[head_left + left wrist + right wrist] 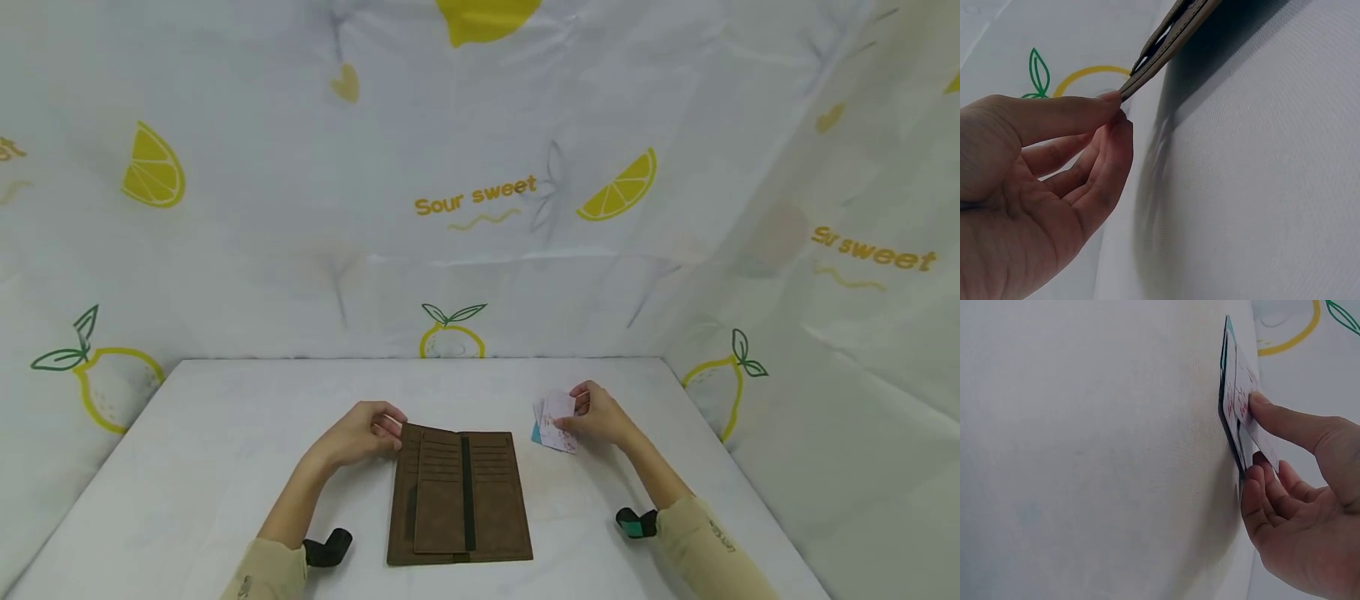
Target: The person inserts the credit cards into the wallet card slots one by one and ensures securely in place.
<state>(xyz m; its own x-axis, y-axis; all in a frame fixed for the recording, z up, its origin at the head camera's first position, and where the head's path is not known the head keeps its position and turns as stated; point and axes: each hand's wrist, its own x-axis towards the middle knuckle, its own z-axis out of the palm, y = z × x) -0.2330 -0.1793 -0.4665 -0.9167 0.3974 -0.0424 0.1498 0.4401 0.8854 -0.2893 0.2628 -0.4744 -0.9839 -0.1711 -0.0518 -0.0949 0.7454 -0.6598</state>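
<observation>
A brown bifold wallet [438,521] lies spread open on the white table, its card slots facing up and a dark strip down the middle. My left hand [367,435] pinches its upper left corner between thumb and fingers; the left wrist view shows that wallet edge [1166,47] raised off the surface. Right of the wallet, my right hand [596,414] grips the top white card with a red print [553,421] between thumb and fingers. Beneath it are other cards, one with a blue edge [536,434]. In the right wrist view the cards [1244,394] stand fanned slightly apart.
The white table [247,417] is bordered by a white cloth backdrop [262,250] with lemon prints at the back and sides. Black wrist mounts [328,548] stick out from both sleeves near the front.
</observation>
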